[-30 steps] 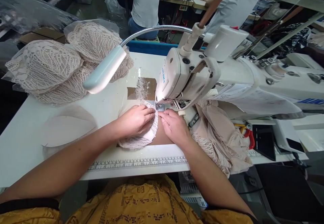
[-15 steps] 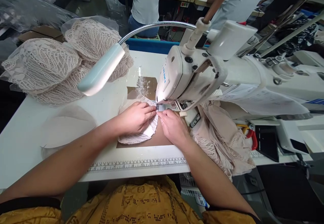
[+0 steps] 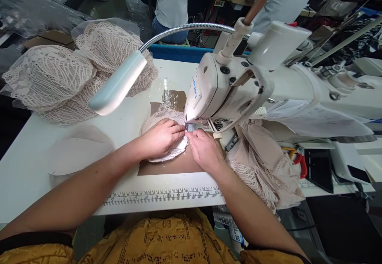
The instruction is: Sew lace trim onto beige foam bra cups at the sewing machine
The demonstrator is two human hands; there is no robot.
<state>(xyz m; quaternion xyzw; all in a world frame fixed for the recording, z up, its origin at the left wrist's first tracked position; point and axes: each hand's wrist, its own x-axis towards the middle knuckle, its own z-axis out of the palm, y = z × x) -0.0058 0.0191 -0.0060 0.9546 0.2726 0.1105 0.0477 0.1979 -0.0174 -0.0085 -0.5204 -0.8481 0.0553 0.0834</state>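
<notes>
Fed farther back beneath the sewing machine (image 3: pixel 215 88), the lace piece (image 3: pixel 168 154) lay on the worktop (image 3: pixel 36 176) under the left hand (image 3: pixel 159 138), whose curled fingers, like those of the right hand (image 3: pixel 204 150), pinched its edge just beside the presser foot (image 3: pixel 188 127).

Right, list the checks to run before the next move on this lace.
1. Lace under the machine foot: ok.
2. Left hand pressing down on the lace: ok.
3. Right hand holding the lace edge by the foot: ok.
4. Fingers clear of the foot: cannot tell; they sit right beside it.
5. Thread in place: cannot tell, too small.
</notes>
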